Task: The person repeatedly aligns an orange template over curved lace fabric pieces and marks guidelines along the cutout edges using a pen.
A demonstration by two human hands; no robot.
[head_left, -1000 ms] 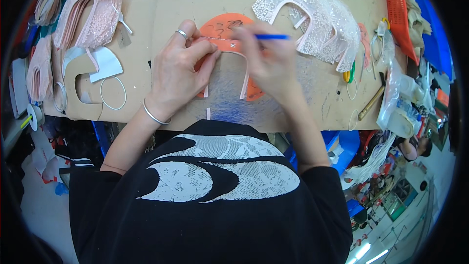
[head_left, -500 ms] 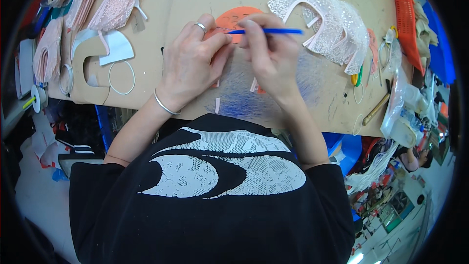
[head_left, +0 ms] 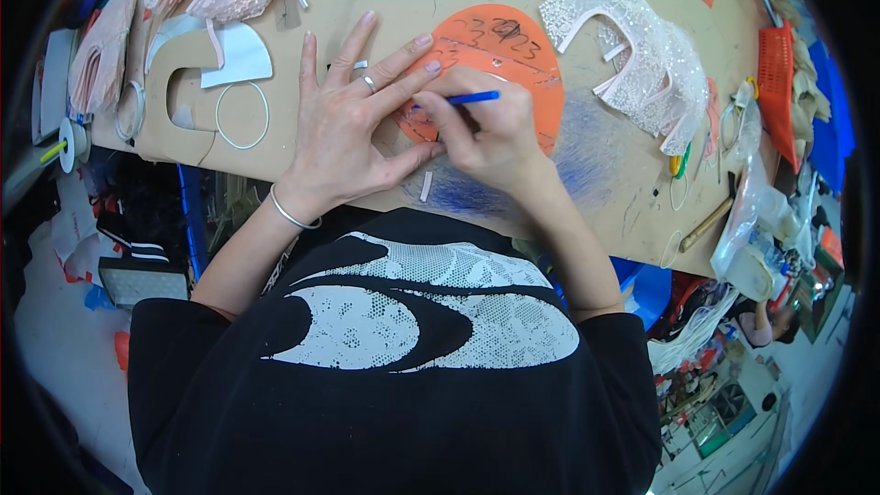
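My left hand (head_left: 344, 137) lies with fingers spread, its fingertips on the left part of an orange oval sheet (head_left: 536, 105) bearing dark handwritten marks. Beside it, my right hand (head_left: 486, 133) grips a blue pen (head_left: 478, 96), tilted over the sheet; its tip is hard to make out among the fingers. A short pale strip (head_left: 426, 186) lies below my hands on the blue-scribbled brown work surface (head_left: 587, 183).
White beaded curved pieces (head_left: 669, 92) lie at right, near a red basket (head_left: 775, 73) and wooden-handled tool (head_left: 706, 225). Pink sequined stacks (head_left: 96, 64), a card cutout (head_left: 188, 147) and a cord loop (head_left: 240, 115) lie left. Another person (head_left: 761, 321) is at far right.
My left hand has gone from pinched to spread out. My right hand has shifted down with the pen. More of the orange oval shows, and the pink-edged U opening on it is no longer visible.
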